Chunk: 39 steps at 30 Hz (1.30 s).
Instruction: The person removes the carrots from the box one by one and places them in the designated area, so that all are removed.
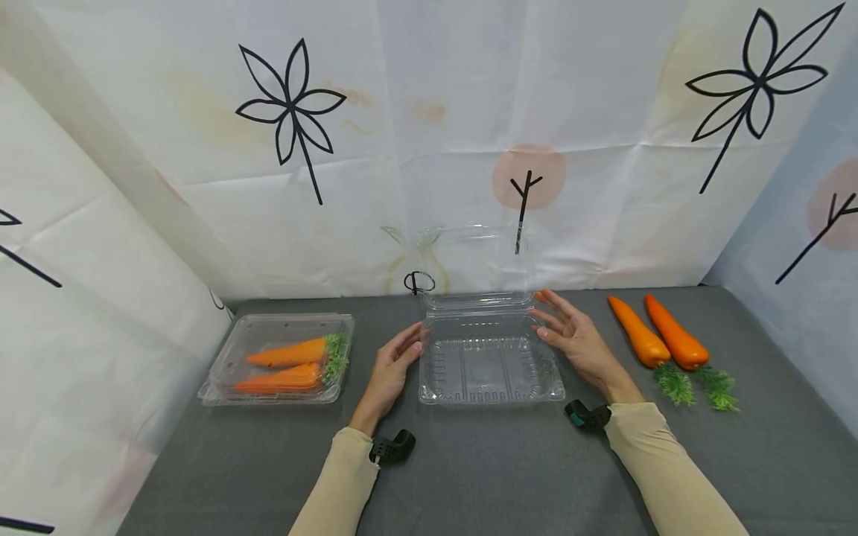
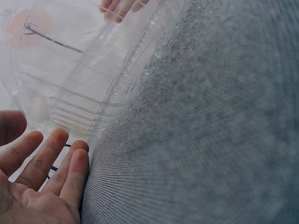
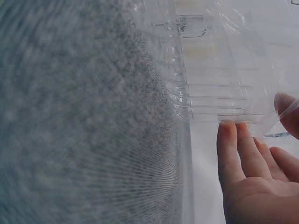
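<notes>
An empty clear plastic clamshell container [image 1: 492,365] stands on the grey table with its lid [image 1: 476,260] raised at the back. My left hand [image 1: 395,365] is at its left side, fingers extended and fingertips right at the wall. In the left wrist view the fingers [image 2: 46,158] are spread, with nothing between them and the thumb. On the opposite side, my right hand [image 1: 573,339] has its fingertips at the container's right wall. The right wrist view shows straight fingers [image 3: 233,149] against the ribbed side and the thumb [image 3: 287,112] beside the rim.
Left on the table [image 1: 469,476] lies a closed clear container [image 1: 231,357] with carrots [image 1: 284,353] inside. Two loose carrots with green tops, one nearer [image 1: 637,335] and one farther right [image 1: 677,335], lie to the right. A patterned cloth backdrop [image 1: 415,149] rises behind the table.
</notes>
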Available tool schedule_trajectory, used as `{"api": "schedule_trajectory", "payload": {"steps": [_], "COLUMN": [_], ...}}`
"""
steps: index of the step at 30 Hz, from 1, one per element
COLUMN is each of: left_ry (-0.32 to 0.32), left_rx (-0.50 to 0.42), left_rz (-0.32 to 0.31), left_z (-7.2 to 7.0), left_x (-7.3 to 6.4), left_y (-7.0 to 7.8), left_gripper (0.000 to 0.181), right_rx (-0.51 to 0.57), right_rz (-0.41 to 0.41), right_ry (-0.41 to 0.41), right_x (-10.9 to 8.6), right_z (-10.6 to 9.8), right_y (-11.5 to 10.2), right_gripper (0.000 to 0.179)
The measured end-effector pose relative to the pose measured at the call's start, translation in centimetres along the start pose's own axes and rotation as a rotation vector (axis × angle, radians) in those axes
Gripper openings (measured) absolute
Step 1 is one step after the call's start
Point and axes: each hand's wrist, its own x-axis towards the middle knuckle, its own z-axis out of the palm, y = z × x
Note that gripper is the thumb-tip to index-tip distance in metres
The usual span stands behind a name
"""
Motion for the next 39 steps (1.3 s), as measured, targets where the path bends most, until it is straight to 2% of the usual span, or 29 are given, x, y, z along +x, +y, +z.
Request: {"api": "schedule_trajectory", "payload": {"steps": [8, 23, 28, 34, 39], "left_ry": [-0.002, 0.001, 0.0, 0.01, 0.022], "left_rx": [0.002, 0.008, 0.002, 0.006, 0.03], "left_rz": [0.002, -0.001, 0.002, -0.008, 0.0], "left_z": [-0.1, 0.0, 0.0, 0.0, 0.0], "left_x": [0.0, 0.0, 0.0, 0.0, -0.1], "left_y": [0.0, 0.0, -0.1, -0.1, -0.2], "left_gripper": [0.045, 0.045, 0.045, 0.044, 0.044], "right_rx": [0.015, 0.0, -0.069, -0.147, -0.245], "right_rz": [-0.03, -0.063, -0.077, -0.01, 0.103], "right_ry": [0.014, 0.011, 0.011, 0.017, 0.006], "right_x": [0.0, -0.1, -0.4, -0.7, -1.0], "right_z": [0.1, -0.1, -0.6, -1.5, -1.9], "right_y": [-0.1, -0.2, -0.3, -0.7, -1.6], "right_gripper": [0.075, 0.064, 0.056, 0.039, 0.04]}}
